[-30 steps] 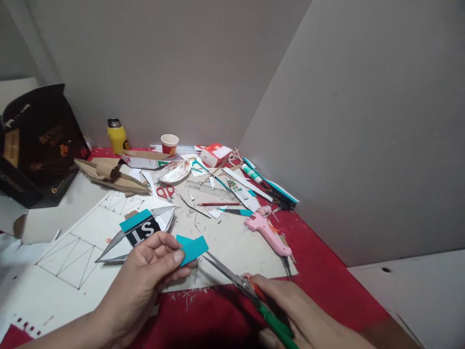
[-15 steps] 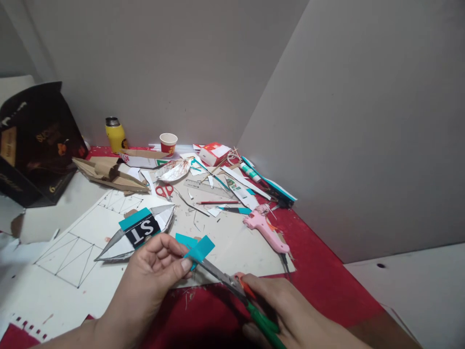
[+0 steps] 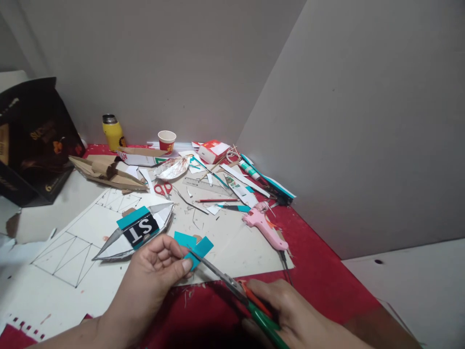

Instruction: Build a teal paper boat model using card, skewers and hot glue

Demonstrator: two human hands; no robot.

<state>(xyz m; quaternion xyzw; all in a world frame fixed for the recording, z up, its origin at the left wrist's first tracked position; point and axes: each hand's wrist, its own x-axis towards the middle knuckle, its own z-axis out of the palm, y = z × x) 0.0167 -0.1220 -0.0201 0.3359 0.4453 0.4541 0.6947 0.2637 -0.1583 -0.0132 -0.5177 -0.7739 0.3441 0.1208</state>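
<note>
Left hand [image 3: 156,266]: one, bare; grip closed, thumb and fingers pinching a teal paper piece [image 3: 205,246]. Piece held above the near part of the red-covered desk [image 3: 316,281], free end pointing away and to the right.

Right hand [image 3: 286,303]: one, bare; grip closed around the green-and-orange handles of a pair of steel scissors [image 3: 232,285]. Blades point left and meet the held piece close to the left fingertips; whether they are parted cannot be told.

Second teal piece [image 3: 183,239]: one, just beyond the left fingertips, partly covered.

Boat-shaped model [image 3: 140,230]: one, pale and grey, black middle with white lettering and a teal flap; beyond the left hand, on a white sheet [image 3: 54,300] bearing ruled triangle drawings.

Pink glue gun [image 3: 267,228]: one, on its side, dark cord trailing toward the near edge.

Centre of desk: red-handled scissors [image 3: 162,189]; clear ruler [image 3: 209,187]; red pencil [image 3: 218,200], lying nearly level; small offcuts around them.

Far side: yellow bottle [image 3: 115,135], upright, beside the wall; paper cup [image 3: 167,144], red and cream, upright; brown cardboard boat [image 3: 105,175]; silvery boat-shaped piece [image 3: 172,168]; red-and-white carton [image 3: 212,151], among thin sticks.

Far left: black printed box [image 3: 36,150], large, standing tilted.
</note>
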